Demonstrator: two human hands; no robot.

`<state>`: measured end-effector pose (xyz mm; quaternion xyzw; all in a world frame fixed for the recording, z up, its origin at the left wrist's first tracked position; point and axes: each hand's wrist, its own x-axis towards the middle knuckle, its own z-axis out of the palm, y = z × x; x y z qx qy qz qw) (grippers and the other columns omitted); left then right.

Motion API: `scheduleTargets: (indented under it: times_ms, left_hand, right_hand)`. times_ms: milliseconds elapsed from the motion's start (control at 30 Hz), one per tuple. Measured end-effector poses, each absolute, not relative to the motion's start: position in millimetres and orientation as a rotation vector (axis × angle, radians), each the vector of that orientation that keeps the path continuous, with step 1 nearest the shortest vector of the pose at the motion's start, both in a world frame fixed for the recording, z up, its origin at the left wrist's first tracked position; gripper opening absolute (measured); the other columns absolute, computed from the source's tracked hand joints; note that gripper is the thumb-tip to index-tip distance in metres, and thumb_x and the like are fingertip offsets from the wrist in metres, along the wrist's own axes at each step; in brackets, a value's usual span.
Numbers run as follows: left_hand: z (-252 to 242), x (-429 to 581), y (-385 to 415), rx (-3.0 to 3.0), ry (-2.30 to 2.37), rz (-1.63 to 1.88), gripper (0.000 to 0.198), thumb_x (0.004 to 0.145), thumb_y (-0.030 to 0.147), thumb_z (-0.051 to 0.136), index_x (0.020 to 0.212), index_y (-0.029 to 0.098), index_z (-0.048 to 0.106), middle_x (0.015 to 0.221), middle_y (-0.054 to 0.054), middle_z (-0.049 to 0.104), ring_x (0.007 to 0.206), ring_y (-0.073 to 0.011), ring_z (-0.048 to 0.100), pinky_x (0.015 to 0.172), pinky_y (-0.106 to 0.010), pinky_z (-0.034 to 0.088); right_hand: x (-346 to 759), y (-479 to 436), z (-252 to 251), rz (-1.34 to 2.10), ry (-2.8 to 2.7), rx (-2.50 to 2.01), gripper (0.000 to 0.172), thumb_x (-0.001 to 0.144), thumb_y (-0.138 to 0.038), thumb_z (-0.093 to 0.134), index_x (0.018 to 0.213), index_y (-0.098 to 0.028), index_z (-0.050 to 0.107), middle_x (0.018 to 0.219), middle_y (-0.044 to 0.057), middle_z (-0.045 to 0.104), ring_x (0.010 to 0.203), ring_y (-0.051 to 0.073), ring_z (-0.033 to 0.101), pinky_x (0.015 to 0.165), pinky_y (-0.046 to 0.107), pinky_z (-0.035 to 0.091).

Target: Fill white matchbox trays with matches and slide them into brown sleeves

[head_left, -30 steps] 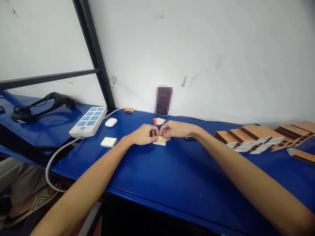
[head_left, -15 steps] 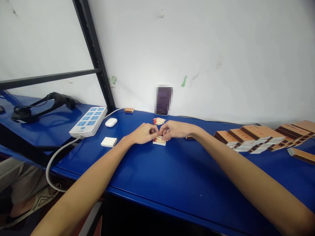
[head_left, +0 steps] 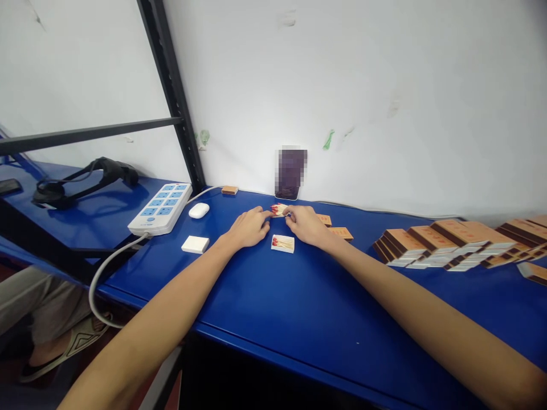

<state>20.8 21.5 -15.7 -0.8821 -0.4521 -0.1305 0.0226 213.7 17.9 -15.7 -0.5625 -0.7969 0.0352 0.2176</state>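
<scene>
A small pile of red-headed matches (head_left: 280, 209) lies on the blue table in front of the propped phone. My left hand (head_left: 251, 226) is at the pile's left side, index finger stretched to the red heads and thumb apart from it. At the right end of the same matches, the curled fingers of my right hand (head_left: 304, 223) close on the sticks. Just nearer to me than both hands sits a white matchbox tray (head_left: 282, 244) with some matches in it, untouched. Partly behind my right hand are two orange matchbox covers (head_left: 341, 233).
Stacked matchboxes (head_left: 444, 242) stand on the right. To the left are a power strip (head_left: 161, 209), a white earphone case (head_left: 199, 210), a white box (head_left: 195, 245) and a black headset (head_left: 85, 182). A phone (head_left: 290, 173) leans on the wall; one matchbox (head_left: 229, 190) lies near it.
Both hands have moved from the matchbox tray back to the loose match pile. The tray now stands uncovered. The whole view has shifted slightly.
</scene>
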Motion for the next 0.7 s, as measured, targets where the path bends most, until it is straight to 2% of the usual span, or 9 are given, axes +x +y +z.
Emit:
scheduleTargets:
  times_ms: [167,367,533,700]
  left_hand:
    - [-15.1,20.6,22.6,-2.733,-1.400,-0.363,0.041,0.093,0.026,0.037,0.129,0.024,0.056,0.105,-0.008,0.058,0.091,-0.0225,0.063,0.081,-0.035,0.050]
    - [-16.2,20.7,22.4,-2.737,-1.430,-0.334,0.043,0.094,0.028,0.034,0.134,0.027,0.051,0.109,-0.008,0.057,0.094,-0.0230,0.063,0.084,-0.037,0.049]
    - [-16.0,21.3,21.8,-2.733,-1.454,-0.317,0.045,0.095,0.029,0.033,0.138,0.025,0.046,0.118,-0.010,0.054,0.101,-0.0247,0.062,0.090,-0.039,0.048]
    - [-15.1,22.3,22.3,-2.740,-1.468,-0.281,0.045,0.095,0.029,0.033,0.137,0.023,0.048,0.119,-0.011,0.054,0.102,-0.0257,0.062,0.091,-0.040,0.047]
  right_hand:
    - [212.5,21.1,-26.8,-0.002,-2.204,-1.546,0.030,0.088,-0.012,0.045,0.109,-0.013,0.067,0.102,0.011,0.069,0.093,0.020,0.062,0.083,0.027,0.041]
    - [209.0,14.3,-25.5,-0.036,-2.201,-1.629,0.031,0.090,-0.016,0.042,0.106,-0.017,0.068,0.104,0.010,0.069,0.094,0.021,0.062,0.080,0.029,0.042]
    - [208.0,11.7,-22.9,-0.034,-2.173,-1.687,0.031,0.090,-0.018,0.044,0.110,-0.018,0.067,0.105,0.009,0.070,0.094,0.021,0.062,0.079,0.030,0.042]
    - [209.0,12.6,-23.2,-0.006,-2.183,-1.676,0.033,0.089,-0.017,0.044,0.112,-0.018,0.067,0.105,0.009,0.070,0.095,0.022,0.062,0.079,0.030,0.042]
